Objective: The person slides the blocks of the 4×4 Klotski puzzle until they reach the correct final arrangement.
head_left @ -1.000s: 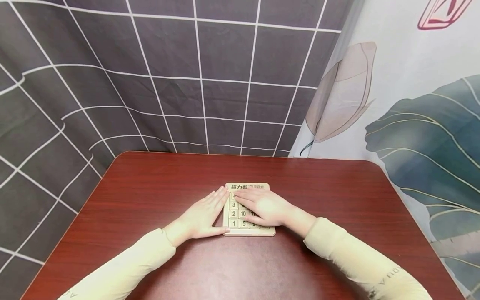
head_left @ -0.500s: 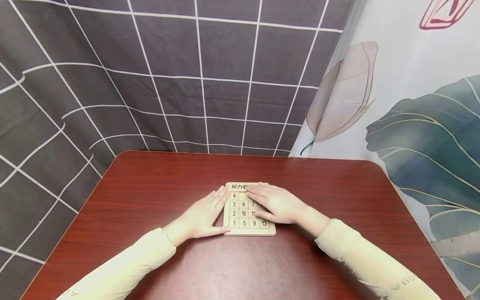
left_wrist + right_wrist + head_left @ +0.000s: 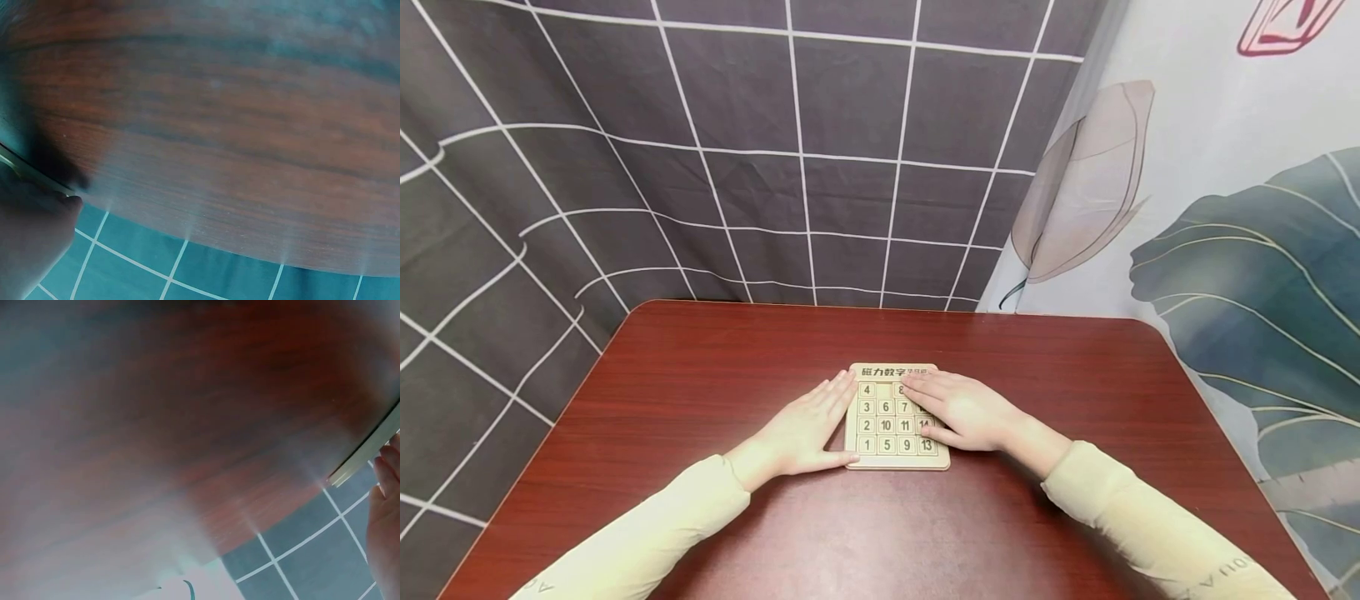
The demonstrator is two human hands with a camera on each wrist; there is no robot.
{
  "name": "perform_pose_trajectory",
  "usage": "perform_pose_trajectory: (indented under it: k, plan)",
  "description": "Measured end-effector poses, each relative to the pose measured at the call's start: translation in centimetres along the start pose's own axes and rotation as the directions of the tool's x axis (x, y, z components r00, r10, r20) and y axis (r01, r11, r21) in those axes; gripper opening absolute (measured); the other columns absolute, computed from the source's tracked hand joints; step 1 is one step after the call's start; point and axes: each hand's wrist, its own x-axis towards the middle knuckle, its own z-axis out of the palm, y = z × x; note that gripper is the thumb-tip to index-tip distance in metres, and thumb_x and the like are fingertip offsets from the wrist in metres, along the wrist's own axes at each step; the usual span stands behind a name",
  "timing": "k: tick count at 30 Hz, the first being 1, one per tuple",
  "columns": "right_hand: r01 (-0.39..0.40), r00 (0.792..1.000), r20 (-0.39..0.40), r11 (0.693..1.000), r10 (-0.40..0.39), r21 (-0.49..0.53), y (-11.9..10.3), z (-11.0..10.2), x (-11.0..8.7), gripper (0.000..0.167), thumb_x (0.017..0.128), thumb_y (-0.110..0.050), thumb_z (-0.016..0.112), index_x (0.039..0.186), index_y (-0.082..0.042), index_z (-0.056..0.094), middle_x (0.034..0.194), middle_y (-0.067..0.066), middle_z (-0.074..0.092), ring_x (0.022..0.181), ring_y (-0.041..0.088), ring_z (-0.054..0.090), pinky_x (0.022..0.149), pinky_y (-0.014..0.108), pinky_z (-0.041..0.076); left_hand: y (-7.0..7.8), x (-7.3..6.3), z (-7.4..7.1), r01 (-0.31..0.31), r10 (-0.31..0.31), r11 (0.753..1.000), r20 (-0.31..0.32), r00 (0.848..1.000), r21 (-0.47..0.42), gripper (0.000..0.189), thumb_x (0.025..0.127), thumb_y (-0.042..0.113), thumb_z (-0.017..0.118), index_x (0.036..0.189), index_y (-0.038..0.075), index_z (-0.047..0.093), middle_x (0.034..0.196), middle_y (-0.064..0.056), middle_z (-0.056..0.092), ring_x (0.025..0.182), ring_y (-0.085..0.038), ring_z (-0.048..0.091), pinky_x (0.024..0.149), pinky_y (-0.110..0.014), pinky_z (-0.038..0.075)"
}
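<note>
A pale number sliding puzzle [image 3: 898, 459] lies flat on the table, with Chinese characters along its top edge. Its number tiles stand in rows; the top row shows a 4, a vacant slot, then part of an 8. My left hand [image 3: 808, 429] steadies the left edge, fingers straight at the upper corner and thumb at the lower one. Across the right side lies my right hand [image 3: 973, 411], its fingertips on the top row by the 8 and its thumb near the 14. These fingers hide the tiles at the upper right. Both wrist views catch only part of each hand and the puzzle's edge.
The puzzle rests on a reddish-brown wooden table [image 3: 730, 350] with rounded far corners. Behind it hangs a dark grey curtain [image 3: 850, 200] with white grid lines. To the right is a white curtain [image 3: 1097, 292] with leaf prints.
My right hand has slid rightward across the puzzle, uncovering the 6, 7, 10, 11 and 13 tiles and the vacant top slot. My left hand stays in place.
</note>
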Motion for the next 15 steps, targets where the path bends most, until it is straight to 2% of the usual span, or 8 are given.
perform_pose_trajectory:
  k: [7, 15]
  plan:
    - [0.015, 1.000, 0.015, 1.000, -0.014, -0.016, -0.4, 0.2, 1.0, 0.066, 0.104, -0.045, 0.062, 0.154, -0.002, 0.054, 0.161, 0.013, 0.054, 0.151, 0.028, 0.051, 0.126, 0.047, 0.042, -0.1, 0.0, 0.0, -0.012, 0.012, 1.000, -0.020, 1.000, -0.004, 0.102, 0.098, 0.061, 0.064, 0.163, -0.010, 0.029, 0.174, -0.027, 0.023, 0.163, -0.039, 0.028, 0.132, -0.050, 0.032]
    - [0.021, 0.999, 0.040, 1.000, -0.020, -0.018, -0.9, 0.2, 2.3, 0.067, 0.106, -0.047, 0.059, 0.156, -0.003, 0.052, 0.164, 0.011, 0.051, 0.153, 0.027, 0.049, 0.129, 0.043, 0.039, 0.0, 0.0, 0.0, -0.003, 0.003, 1.000, -0.011, 1.000, -0.006, 0.104, 0.098, 0.062, 0.062, 0.164, -0.009, 0.025, 0.175, -0.025, 0.021, 0.164, -0.037, 0.024, 0.133, -0.047, 0.030]
